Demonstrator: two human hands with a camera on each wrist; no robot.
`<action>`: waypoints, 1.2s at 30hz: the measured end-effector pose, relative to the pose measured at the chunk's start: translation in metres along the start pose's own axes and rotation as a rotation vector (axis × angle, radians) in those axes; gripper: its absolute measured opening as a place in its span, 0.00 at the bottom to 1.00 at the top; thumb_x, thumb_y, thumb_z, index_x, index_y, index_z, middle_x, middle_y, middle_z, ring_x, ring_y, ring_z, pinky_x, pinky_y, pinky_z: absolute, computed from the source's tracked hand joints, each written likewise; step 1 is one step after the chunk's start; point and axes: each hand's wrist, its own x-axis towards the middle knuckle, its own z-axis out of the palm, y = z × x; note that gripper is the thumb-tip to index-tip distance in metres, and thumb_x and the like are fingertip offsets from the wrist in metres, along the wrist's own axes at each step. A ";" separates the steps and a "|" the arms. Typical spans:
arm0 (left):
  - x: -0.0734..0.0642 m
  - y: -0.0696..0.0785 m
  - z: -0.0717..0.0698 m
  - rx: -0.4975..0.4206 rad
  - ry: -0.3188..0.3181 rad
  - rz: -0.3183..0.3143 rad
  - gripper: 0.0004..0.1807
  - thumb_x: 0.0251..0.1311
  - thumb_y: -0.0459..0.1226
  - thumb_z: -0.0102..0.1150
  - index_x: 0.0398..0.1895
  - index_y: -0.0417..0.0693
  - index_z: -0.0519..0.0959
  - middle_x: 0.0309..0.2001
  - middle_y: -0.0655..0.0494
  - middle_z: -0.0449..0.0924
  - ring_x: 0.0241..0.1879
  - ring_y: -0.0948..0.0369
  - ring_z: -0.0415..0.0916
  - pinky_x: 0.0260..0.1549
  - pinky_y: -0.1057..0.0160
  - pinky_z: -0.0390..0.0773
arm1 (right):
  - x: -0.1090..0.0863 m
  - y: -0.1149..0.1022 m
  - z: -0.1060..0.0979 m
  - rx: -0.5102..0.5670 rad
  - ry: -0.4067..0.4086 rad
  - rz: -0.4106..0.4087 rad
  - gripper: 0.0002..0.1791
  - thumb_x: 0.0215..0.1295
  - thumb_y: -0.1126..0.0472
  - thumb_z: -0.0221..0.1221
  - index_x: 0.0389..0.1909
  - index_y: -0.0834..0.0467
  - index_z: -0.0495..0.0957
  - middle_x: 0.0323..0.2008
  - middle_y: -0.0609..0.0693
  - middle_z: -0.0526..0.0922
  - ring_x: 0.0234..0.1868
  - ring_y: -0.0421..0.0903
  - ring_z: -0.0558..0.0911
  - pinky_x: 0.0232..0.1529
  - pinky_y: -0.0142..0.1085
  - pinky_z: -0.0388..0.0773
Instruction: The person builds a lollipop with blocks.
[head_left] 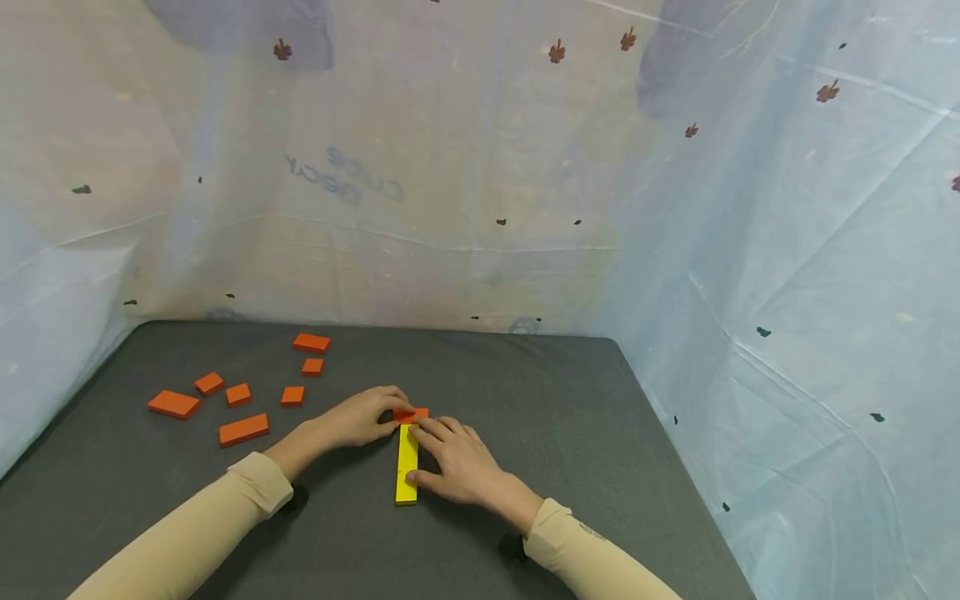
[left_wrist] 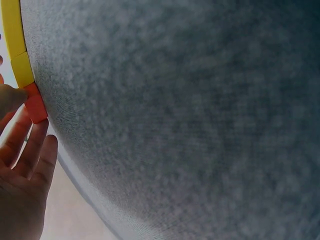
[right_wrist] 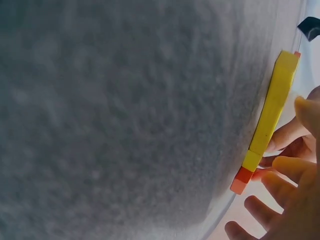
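A long yellow block (head_left: 407,467) lies lengthwise on the dark table, with an orange block (head_left: 422,412) crosswise at its far end. My left hand (head_left: 367,417) pinches this orange block between thumb and fingers; the left wrist view shows the thumb on the near face of the orange block (left_wrist: 35,103). My right hand (head_left: 461,462) lies along the right side of the yellow block, fingers loosely spread. Its thumb touches the yellow block's edge near the close end, and its fingertips reach the joint with the orange block. In the right wrist view the yellow block (right_wrist: 274,107) runs beside its fingers.
Several loose orange blocks lie at the table's left, among them a long one (head_left: 243,430), another long one (head_left: 174,404) and a small one (head_left: 292,397). A pale printed sheet (head_left: 450,167) hangs behind the dark table (head_left: 600,467) and along its right side.
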 end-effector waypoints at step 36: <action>-0.050 -0.038 -0.048 0.033 0.220 -0.175 0.21 0.61 0.38 0.63 0.58 0.49 0.78 0.57 0.50 0.74 0.54 0.50 0.75 0.47 0.46 0.77 | 0.005 0.005 0.001 0.029 -0.120 -0.019 0.38 0.67 0.32 0.45 0.74 0.46 0.56 0.75 0.44 0.52 0.75 0.48 0.53 0.71 0.52 0.55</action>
